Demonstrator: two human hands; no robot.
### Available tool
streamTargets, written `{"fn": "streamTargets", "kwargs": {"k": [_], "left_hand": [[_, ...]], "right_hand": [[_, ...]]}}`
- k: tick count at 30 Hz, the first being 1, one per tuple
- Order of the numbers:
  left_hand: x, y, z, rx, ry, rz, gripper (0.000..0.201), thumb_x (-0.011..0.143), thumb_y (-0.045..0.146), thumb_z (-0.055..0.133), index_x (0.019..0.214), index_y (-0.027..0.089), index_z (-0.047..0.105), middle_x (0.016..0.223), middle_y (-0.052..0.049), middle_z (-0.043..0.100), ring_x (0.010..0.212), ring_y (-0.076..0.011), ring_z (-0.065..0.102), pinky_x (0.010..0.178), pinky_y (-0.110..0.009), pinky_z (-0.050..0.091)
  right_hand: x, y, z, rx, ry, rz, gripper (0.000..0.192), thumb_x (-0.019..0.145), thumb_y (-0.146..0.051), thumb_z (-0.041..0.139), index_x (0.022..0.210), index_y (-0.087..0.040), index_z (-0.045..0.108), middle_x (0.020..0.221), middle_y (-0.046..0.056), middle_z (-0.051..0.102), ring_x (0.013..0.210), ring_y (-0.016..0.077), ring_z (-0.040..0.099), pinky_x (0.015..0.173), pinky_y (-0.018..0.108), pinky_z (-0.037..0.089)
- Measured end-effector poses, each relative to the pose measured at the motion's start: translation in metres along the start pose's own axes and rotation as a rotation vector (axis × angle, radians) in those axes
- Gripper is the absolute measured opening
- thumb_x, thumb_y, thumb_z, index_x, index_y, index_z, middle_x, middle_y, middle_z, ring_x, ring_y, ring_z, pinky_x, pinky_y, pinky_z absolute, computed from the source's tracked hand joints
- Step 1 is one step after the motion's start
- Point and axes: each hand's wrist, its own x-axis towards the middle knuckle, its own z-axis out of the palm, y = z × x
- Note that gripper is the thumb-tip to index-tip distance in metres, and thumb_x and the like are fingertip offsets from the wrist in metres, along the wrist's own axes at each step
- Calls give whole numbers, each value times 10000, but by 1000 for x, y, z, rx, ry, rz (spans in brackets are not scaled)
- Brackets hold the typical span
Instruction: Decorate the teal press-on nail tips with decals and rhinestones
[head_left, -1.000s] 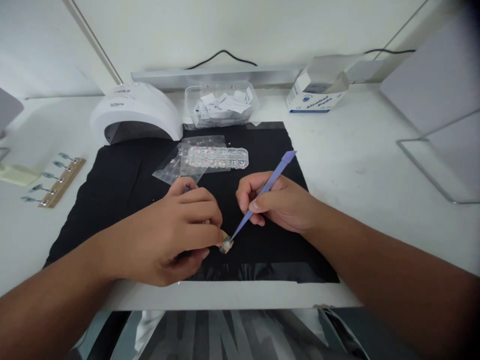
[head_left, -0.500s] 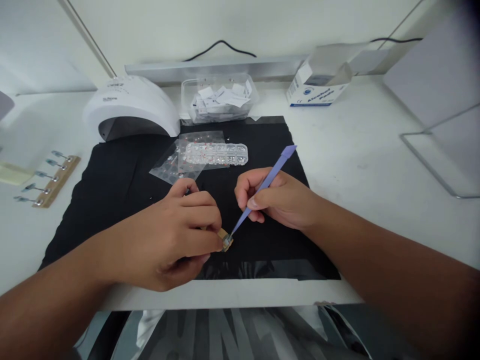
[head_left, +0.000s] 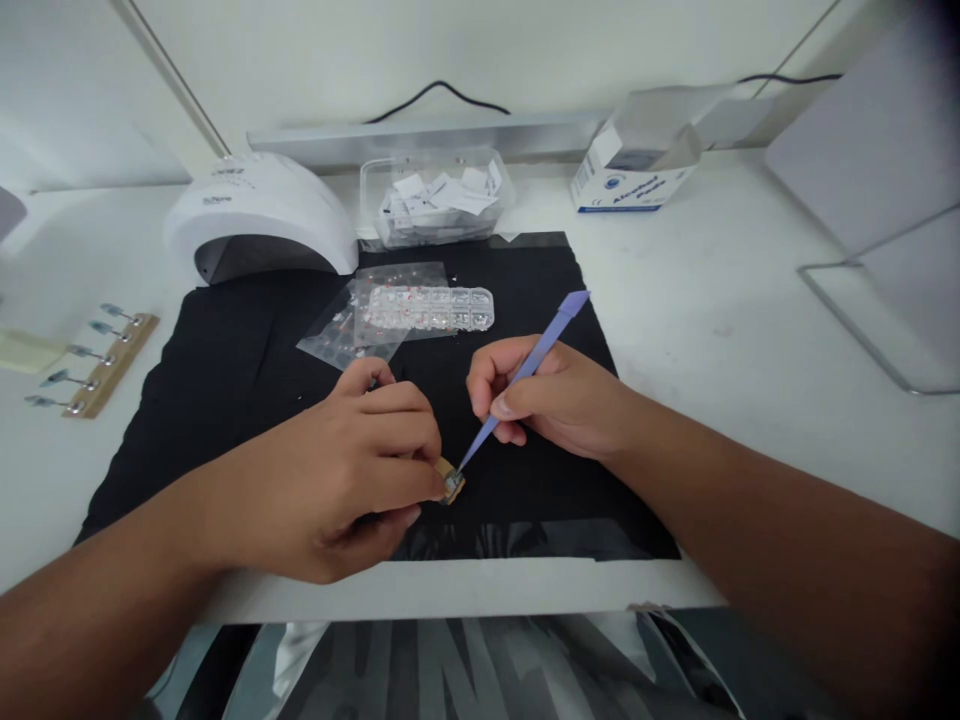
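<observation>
Left hand: the left hand (head_left: 352, 470) lies curled at the lower middle of the frame, thumb and fingers closed around a small tan wooden stick with a glittering nail tip on its end (head_left: 451, 482); only the stick's end pokes out past the fingertips, toward the right.

Right hand: the right hand (head_left: 559, 395) sits just right of centre, fingers pinched shut on a slim lilac plastic picking tool (head_left: 525, 375), held like a pen.

Tool axis: the lilac tool slants from its flat end at the upper right down to its point at the lower left, and that point meets the nail tip or stops just short of it; I cannot tell which.

Key relation: the nail tip lies between the 2 hands, at the left hand's fingertips and down-left of the right hand's knuckles, so the left hand is nearer.

Work surface: both hands rest over a black rectangular mat (head_left: 225, 370) on a white table (head_left: 712, 320).

Behind the hands: a clear plastic compartment box of small rhinestones (head_left: 429, 308) lies on a clear plastic bag, above the hands in the frame.

Further back: a white domed nail lamp (head_left: 259, 215) at the upper left, a clear tub of white paper packets (head_left: 437, 197) beside it, and a white and blue cardboard box (head_left: 637, 165) at the upper right.

Far left: a wooden strip holding 5 metal-stemmed nail stands (head_left: 94, 360).
</observation>
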Motion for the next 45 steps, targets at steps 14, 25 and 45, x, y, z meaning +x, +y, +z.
{"fn": "streamTargets", "kwargs": {"k": [14,25,45], "left_hand": [[2,-2,4,52,16,-8,132,908,154,549,954,206,661,985,-56,661,1027,-243,563,926,-455,317],[2,-5,11,36,33,36,100,951,174,566,988,207,654,995,-40,711,1073,-221,589,1000,-467,288],[4,-6,10,27,48,60,116,949,169,584,1025,209,662,1042,-30,744,1075,-230,610,942,-459,296]], "right_hand": [[0,0,-1,7,-8,6,74,605,-116,584,622,-160,641,464,-50,562,425,74,513,376,149,380],[1,-1,-1,0,-9,0,76,605,-116,577,623,-158,638,470,-48,558,428,75,515,373,155,377],[2,-3,-6,32,12,-24,65,576,-120,588,597,-150,642,459,-48,558,406,74,512,363,151,380]]}}
